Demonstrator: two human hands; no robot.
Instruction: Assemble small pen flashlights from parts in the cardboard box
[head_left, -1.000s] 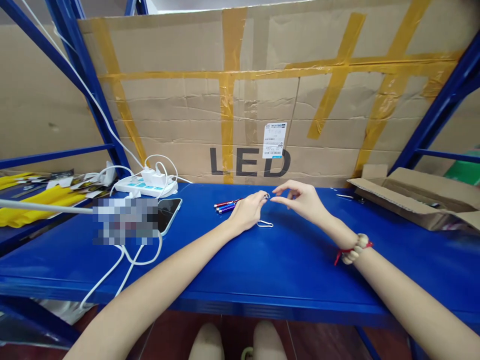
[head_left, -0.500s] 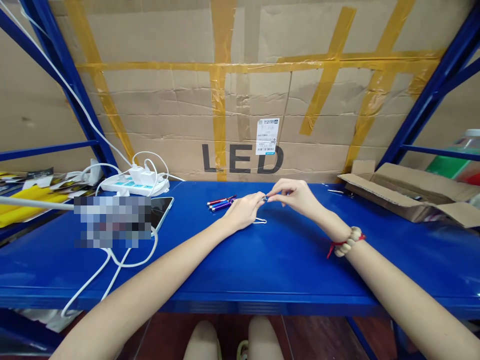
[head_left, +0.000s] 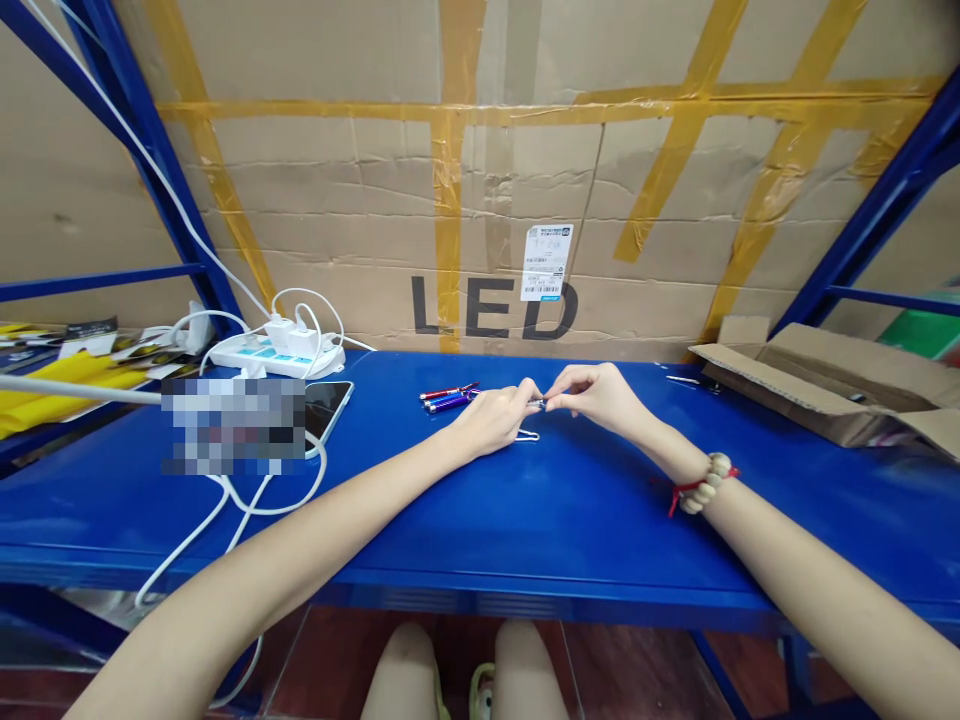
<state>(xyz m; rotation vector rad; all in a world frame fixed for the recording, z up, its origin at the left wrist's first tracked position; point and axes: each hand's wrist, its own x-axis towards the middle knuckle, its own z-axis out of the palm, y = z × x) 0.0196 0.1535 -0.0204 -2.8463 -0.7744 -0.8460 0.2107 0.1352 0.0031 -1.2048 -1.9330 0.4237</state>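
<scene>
from where i stand, both hands are up near the far edge of the blue table, about midway along it, and between them is a small silvery metal piece. the left hand has thumb and forefinger pinched together on the piece, which pokes out past the fingertips on the right. the right hand comes in from the other side, its thumb and forefinger closed on the opposite end, so the piece sits right in the short gap between the two pinches; it is too small to make out its exact shape. just below the left fingertips a white wire loop lies flat on the table, its left end hidden by the hand. beyond the left knuckles, closer to the far edge, a red pen-like tube and a blue pen-like tube lie side by side; i can't tell whether the blue one touches the hand. toward the far left corner there's a white power strip with a phone nearer the person, and an open cardboard box sits by the far right corner.
</scene>
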